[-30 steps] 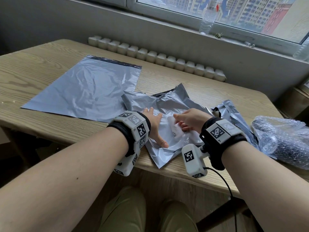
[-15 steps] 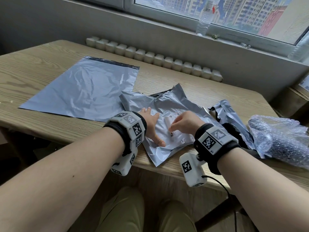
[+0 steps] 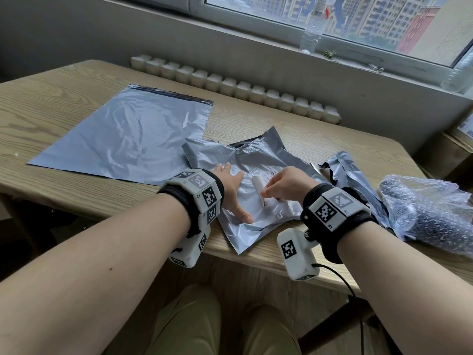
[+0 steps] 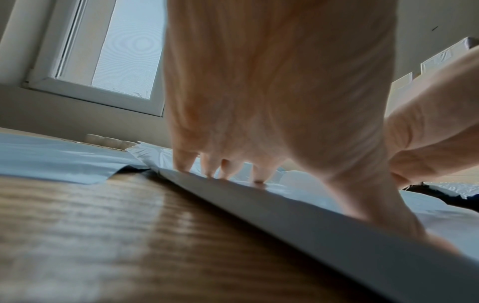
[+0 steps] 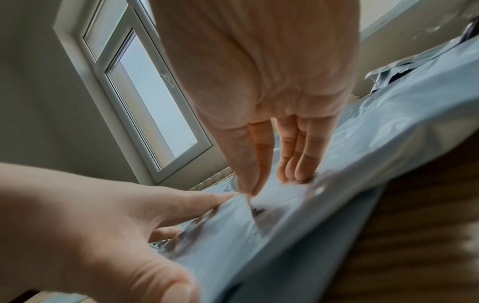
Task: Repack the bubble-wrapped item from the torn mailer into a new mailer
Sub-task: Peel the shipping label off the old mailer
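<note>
So the wooden table [image 3: 76,80] fills most of the head view, and the biggest thing on it is the new mailer [image 3: 128,135], flat and smooth in the upper left of the frame, dark strip along its far edge. Right of center sits the torn mailer [image 3: 245,160], crumpled, ragged along its top edge with a dark inside showing, one corner poking past the table's near edge. Over at the right edge of the frame is the bubble-wrapped item [image 3: 430,211], a dark thing in a clear bubbly bundle, lying on the table well apart from both hands, with a torn-off scrap of grey plastic [image 3: 350,172] between it and the torn mailer. The left hand [image 3: 231,188] is spread flat on the torn mailer, fingers straight, pressing it down. The right hand [image 3: 284,184] is just beside it, thumb and forefinger pinching the edge of a white label [image 3: 258,188] stuck on the mailer, which has curled up into a little roll; the other fingers rest on the plastic. Right wrist view is blurry but shows that same pinch. Small stuff: a clear bottle [image 3: 313,29] on the windowsill at the top.
</note>
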